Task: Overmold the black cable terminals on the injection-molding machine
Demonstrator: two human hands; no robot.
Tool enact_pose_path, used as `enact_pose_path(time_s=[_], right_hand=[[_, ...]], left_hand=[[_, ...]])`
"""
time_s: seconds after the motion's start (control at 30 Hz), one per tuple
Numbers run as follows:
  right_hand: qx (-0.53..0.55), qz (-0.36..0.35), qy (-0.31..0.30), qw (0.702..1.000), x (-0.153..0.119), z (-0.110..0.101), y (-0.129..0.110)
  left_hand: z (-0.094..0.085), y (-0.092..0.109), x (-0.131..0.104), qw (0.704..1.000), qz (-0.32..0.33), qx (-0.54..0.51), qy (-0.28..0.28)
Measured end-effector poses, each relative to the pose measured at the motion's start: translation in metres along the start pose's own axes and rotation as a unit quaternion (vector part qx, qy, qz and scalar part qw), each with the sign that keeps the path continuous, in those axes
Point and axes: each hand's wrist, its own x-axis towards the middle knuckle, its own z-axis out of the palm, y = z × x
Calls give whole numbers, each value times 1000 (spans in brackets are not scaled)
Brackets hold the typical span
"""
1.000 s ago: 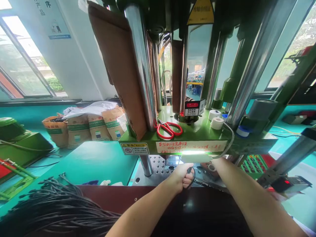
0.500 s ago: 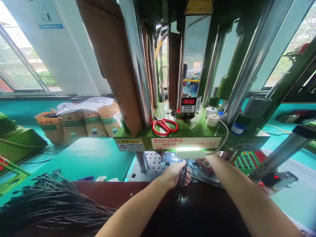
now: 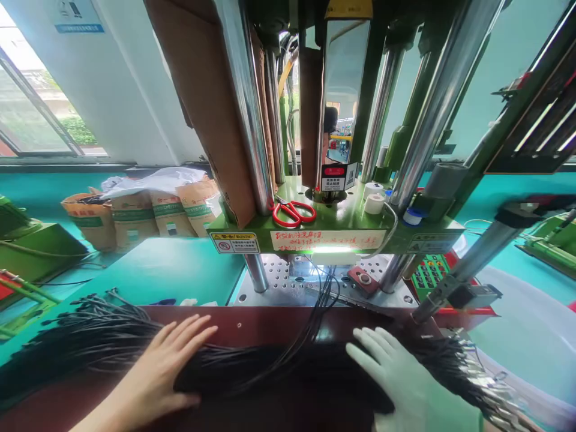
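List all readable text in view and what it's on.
"警告/WARNING": yellow-topped white label on the green metal press.
"高温表面 禁止触摸": red, black and white label beneath the mirrored panel.
"合一", rest unclear: brown paper sack.
Too blurred or small: red handwriting on the white strip, blue-banded wall poster, the labels' fine print.

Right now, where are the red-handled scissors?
In the head view, the red-handled scissors lie left of centre on the green press ledge, just above the handwritten label.
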Motion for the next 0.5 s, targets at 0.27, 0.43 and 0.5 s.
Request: enact_pose_path(time_s=[0.27,0.43,0.5], right_hand=[[-86,28,88,992,10,1,11],[-22,6,95,995,1,6,26],[-17,-8,130,991,-4,19,34]], left_hand=[[-25,0,8,998,-11,-44,-53],[-78,4,1,947,-52,-206,-240],[-82,7,-1,933,-51,-246,-259]])
